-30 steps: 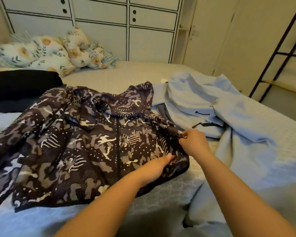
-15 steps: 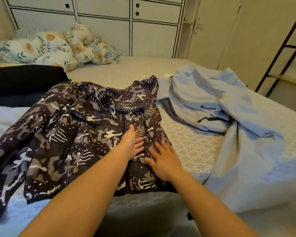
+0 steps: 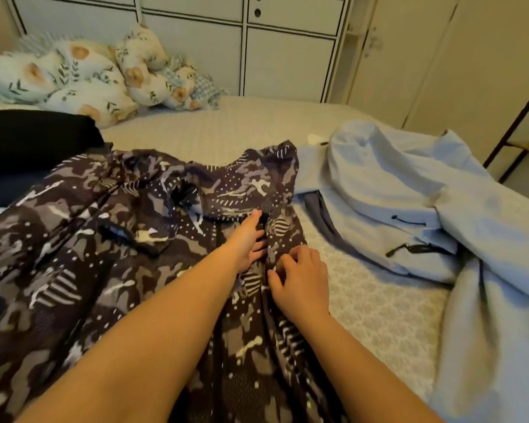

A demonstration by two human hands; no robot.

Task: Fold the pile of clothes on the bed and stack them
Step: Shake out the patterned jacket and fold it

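A dark camouflage-print jacket [image 3: 104,254] lies spread on the bed [image 3: 214,129], front up, its right side folded inward. My left hand [image 3: 248,239] presses flat on it beside the zip, just under the collar, fingers straight. My right hand [image 3: 300,279] sits close beside it on the folded right edge, its bent fingers pinching the fabric. A light blue jacket [image 3: 409,203] lies crumpled to the right, apart from both hands.
A black garment [image 3: 28,141] lies at the far left of the bed. Floral pillows [image 3: 89,77] are heaped at the head, in front of a white cupboard [image 3: 287,56]. A dark metal frame [image 3: 519,129] stands at the right edge.
The jacket's right side got folded inward and both hands moved onto its front. My left hand has slid up toward the collar, and my right hand's fingers went from flat to bent.
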